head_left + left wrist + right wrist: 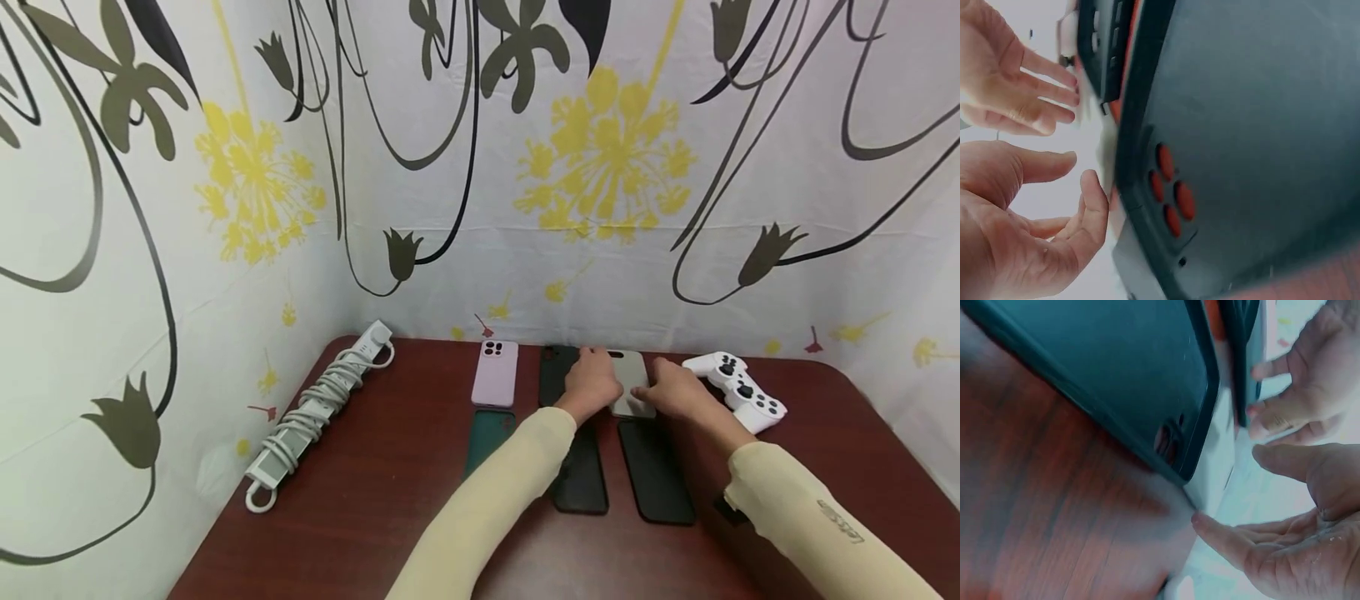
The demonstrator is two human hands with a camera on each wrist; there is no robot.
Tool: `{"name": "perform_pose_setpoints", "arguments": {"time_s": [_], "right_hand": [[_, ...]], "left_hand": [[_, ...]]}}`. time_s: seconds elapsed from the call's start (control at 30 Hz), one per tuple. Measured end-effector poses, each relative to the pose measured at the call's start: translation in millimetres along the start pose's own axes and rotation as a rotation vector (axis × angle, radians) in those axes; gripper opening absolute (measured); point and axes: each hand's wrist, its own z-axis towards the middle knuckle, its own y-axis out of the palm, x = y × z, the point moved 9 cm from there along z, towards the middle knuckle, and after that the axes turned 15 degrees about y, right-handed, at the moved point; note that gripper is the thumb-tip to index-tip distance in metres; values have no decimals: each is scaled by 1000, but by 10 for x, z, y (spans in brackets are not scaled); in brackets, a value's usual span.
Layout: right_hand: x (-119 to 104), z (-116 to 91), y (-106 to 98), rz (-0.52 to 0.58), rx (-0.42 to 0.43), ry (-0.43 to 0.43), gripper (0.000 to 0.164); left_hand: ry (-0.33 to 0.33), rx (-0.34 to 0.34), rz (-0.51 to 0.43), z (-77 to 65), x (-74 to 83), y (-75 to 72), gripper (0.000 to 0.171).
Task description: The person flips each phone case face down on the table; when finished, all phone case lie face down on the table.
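The grey case (pixel 633 368) is flanked by the left hand (pixel 594 383) and right hand (pixel 675 392), each grip loosely wide, presumably so its 2 sides are evenly steadied.

Along the left edge of the dark reddish-brown counter (pixel 360 525), a white power strip (pixel 320 407), lying slantwise and wound about with its pale cord (pixel 298 422). At the right, near the back, a white game controller (pixel 738 387), black-buttoned side up. Behind and to the left, pale cloth (pixel 450 196) printed with yellow flower heads (pixel 611 158), olive tulips (pixel 402 255) and dark curling stems.
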Motion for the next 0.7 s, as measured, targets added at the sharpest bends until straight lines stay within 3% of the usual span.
{"name": "perform_pose_setpoints", "arguments": {"time_s": [0.17, 0.3, 0.43, 0.57, 0.7], "right_hand": [[-76, -262, -50, 14, 79, -8, 72], [-93, -482, -32, 69, 136, -34, 73], [-113, -716, 58, 118, 151, -75, 69], [-93, -928, 154, 145, 117, -85, 72], [-28, -1071, 229, 148, 86, -72, 79]], "left_hand": [[86, 32, -85, -190, 18, -173, 55], [182, 18, -148, -362, 59, -209, 62], [241, -59, -261, -571, 85, -156, 68], [232, -150, -408, -778, 122, -52, 69], [283, -196, -373, -976, 202, -14, 71]]}}
